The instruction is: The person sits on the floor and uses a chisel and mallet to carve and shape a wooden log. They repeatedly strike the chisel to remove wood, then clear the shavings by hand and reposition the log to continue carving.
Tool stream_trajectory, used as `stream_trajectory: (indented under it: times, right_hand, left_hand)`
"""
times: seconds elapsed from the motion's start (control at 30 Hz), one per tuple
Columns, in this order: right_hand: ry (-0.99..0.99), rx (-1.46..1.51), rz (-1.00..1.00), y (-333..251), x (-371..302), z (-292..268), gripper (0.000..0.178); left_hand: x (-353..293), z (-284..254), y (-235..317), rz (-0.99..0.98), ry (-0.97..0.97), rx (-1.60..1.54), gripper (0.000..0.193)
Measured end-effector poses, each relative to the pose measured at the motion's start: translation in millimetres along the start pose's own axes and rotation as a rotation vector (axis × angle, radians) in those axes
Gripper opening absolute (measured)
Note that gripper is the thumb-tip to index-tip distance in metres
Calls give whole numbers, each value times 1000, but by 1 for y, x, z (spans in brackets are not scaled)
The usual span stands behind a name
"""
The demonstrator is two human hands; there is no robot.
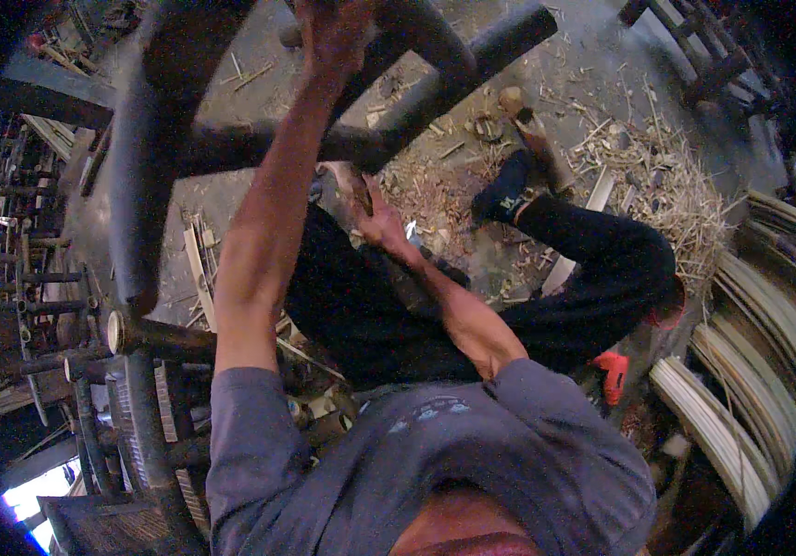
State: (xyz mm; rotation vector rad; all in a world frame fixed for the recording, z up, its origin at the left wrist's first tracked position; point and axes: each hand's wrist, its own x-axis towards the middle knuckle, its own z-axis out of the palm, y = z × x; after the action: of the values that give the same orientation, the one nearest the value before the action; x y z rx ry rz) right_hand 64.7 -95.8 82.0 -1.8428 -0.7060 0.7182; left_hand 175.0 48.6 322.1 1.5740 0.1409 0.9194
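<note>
Head view, dark frame (pixel 143 204) bordered by open floor (pixel 592 56), left hand (pixel 335 35) cropped above, right hand (pixel 385 222) indistinct, neither grip discernible

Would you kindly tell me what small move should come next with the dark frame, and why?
Perhaps bring the right hand up to the crossbar of the dark frame to help steady it: the left hand is up at the frame, which looks tilted, while the right is lower in view, its grip unclear.
</note>
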Motion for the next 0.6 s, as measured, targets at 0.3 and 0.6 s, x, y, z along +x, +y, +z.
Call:
stream_trajectory:
  times: [0.3, 0.6]
  right_hand:
    - [-40, 7, -21, 38, -6, -22, 63]
    - [267, -64, -68, 13, -91, -167, 61]
  left_hand:
    - [8, 9, 10, -12, -49, -20, 47]
    - [-1, -15, 40, -50, -144, -27, 49]
